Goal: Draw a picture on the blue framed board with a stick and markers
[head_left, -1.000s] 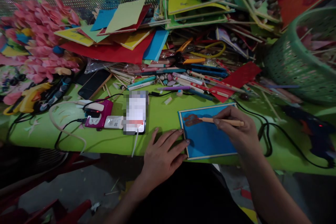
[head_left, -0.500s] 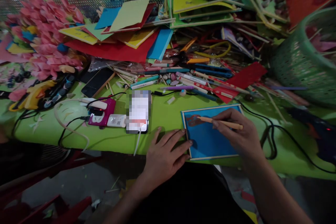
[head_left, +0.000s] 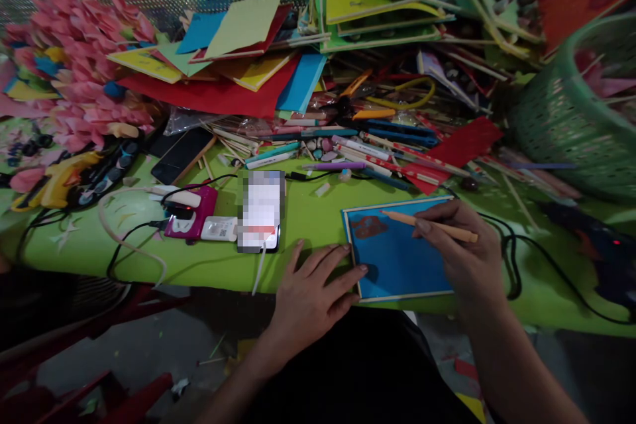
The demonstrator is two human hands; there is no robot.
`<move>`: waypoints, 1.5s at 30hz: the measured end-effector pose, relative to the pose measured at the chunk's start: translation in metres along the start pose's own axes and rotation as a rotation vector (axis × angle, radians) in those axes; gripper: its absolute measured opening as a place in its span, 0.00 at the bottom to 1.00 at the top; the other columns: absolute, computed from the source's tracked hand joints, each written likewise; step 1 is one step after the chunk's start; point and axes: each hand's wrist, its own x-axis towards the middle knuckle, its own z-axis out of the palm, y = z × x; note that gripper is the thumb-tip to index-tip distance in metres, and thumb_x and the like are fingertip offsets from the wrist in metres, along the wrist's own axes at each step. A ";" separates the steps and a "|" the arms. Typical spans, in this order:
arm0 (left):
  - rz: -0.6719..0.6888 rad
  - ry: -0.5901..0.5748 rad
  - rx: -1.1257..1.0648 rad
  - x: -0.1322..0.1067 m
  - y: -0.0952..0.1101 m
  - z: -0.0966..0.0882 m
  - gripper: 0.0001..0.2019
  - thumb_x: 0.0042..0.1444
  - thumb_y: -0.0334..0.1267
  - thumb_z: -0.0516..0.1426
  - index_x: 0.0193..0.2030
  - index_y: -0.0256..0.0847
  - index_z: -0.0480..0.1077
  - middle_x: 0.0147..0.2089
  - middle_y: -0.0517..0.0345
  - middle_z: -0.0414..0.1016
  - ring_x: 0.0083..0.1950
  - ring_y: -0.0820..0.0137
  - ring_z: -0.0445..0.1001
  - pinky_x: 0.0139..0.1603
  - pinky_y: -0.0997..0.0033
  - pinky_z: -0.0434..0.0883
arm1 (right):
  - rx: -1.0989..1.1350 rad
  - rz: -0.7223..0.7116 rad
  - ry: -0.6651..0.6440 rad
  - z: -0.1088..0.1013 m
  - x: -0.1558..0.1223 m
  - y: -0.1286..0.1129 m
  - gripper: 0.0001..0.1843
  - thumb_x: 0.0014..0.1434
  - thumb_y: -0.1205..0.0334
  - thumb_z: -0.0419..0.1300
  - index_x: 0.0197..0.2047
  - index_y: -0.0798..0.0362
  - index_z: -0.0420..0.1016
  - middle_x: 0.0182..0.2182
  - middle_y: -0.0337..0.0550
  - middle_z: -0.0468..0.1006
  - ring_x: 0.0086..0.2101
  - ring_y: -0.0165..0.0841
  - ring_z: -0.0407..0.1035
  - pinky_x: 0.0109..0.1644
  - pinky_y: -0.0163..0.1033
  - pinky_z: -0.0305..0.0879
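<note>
A blue card (head_left: 397, 271) edged with thin pale sticks lies on the green tabletop in front of me. Near its upper left corner is a brown coloured patch (head_left: 368, 226). My right hand (head_left: 462, 248) pinches an orange felt-tip pen (head_left: 450, 230) over the card, its tip pointing left near the patch; whether it touches the card I cannot tell. My left hand (head_left: 315, 288) rests flat with spread fingers, its fingertips on the card's left edge. Left of that hand lies a lit phone (head_left: 261, 209), its screen blurred out.
Behind the card, pens (head_left: 342, 165) and sticks lie scattered below piled coloured cards (head_left: 368, 6). A green basket (head_left: 556, 119) and a glue gun (head_left: 603, 245) with a black cable are at right. A pink power strip (head_left: 199, 209), a dark phone (head_left: 183, 156) and pink paper flowers (head_left: 94, 46) are at left.
My right hand has drawn the pen slightly right and up, off the brown patch, leaving it more visible. The left hand stays on the card's edge.
</note>
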 end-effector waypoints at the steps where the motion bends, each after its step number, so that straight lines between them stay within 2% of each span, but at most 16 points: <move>1: 0.001 -0.001 0.003 0.000 0.000 0.000 0.16 0.71 0.49 0.59 0.64 0.60 0.75 0.69 0.63 0.76 0.66 0.63 0.75 0.79 0.46 0.52 | 0.031 0.001 0.018 0.000 0.000 0.001 0.08 0.61 0.55 0.72 0.37 0.47 0.80 0.28 0.38 0.79 0.29 0.35 0.73 0.34 0.41 0.66; 8: 0.001 -0.027 0.030 -0.002 -0.001 0.001 0.17 0.70 0.49 0.60 0.64 0.61 0.75 0.69 0.63 0.76 0.65 0.61 0.76 0.78 0.45 0.54 | 0.250 0.030 0.118 -0.006 -0.003 -0.002 0.04 0.62 0.57 0.71 0.40 0.45 0.84 0.31 0.39 0.80 0.31 0.34 0.72 0.31 0.39 0.63; 16: 0.013 -0.004 0.016 0.000 -0.001 -0.001 0.17 0.70 0.49 0.61 0.63 0.58 0.76 0.68 0.61 0.77 0.64 0.61 0.76 0.78 0.46 0.54 | 0.355 0.071 0.197 -0.007 -0.025 -0.004 0.08 0.59 0.58 0.72 0.42 0.48 0.85 0.37 0.44 0.83 0.35 0.35 0.77 0.31 0.36 0.66; 19: 0.018 0.005 0.005 0.001 -0.001 -0.001 0.16 0.71 0.49 0.60 0.62 0.58 0.77 0.68 0.62 0.77 0.65 0.61 0.76 0.78 0.46 0.52 | 0.333 0.094 0.184 -0.003 -0.028 -0.001 0.09 0.59 0.58 0.72 0.43 0.48 0.84 0.38 0.44 0.83 0.35 0.36 0.77 0.32 0.37 0.68; 26: 0.017 -0.016 -0.007 -0.001 -0.002 0.000 0.17 0.71 0.50 0.60 0.64 0.58 0.75 0.69 0.62 0.77 0.66 0.62 0.75 0.79 0.47 0.51 | 0.288 0.138 0.128 0.006 -0.030 0.005 0.10 0.58 0.56 0.74 0.42 0.47 0.83 0.34 0.42 0.83 0.33 0.36 0.77 0.34 0.39 0.69; 32: 0.013 -0.011 0.000 -0.001 -0.002 0.000 0.17 0.70 0.50 0.60 0.64 0.59 0.75 0.70 0.63 0.76 0.65 0.62 0.76 0.79 0.47 0.51 | 0.292 0.164 0.161 0.015 -0.025 0.004 0.09 0.56 0.56 0.75 0.37 0.48 0.83 0.28 0.40 0.79 0.28 0.34 0.71 0.29 0.38 0.63; 39: 0.019 0.011 -0.030 0.001 -0.002 -0.002 0.19 0.72 0.49 0.58 0.66 0.53 0.74 0.69 0.61 0.77 0.65 0.63 0.75 0.81 0.50 0.46 | 0.361 0.185 0.182 0.016 -0.020 -0.001 0.08 0.54 0.59 0.75 0.35 0.48 0.82 0.26 0.39 0.77 0.26 0.31 0.68 0.28 0.36 0.62; 45: 0.026 -0.018 0.013 -0.002 -0.003 0.000 0.20 0.70 0.50 0.59 0.66 0.54 0.74 0.70 0.60 0.75 0.66 0.61 0.75 0.80 0.48 0.51 | 0.296 0.172 0.173 0.015 -0.021 0.001 0.08 0.54 0.58 0.73 0.35 0.48 0.80 0.26 0.39 0.76 0.26 0.33 0.67 0.28 0.38 0.61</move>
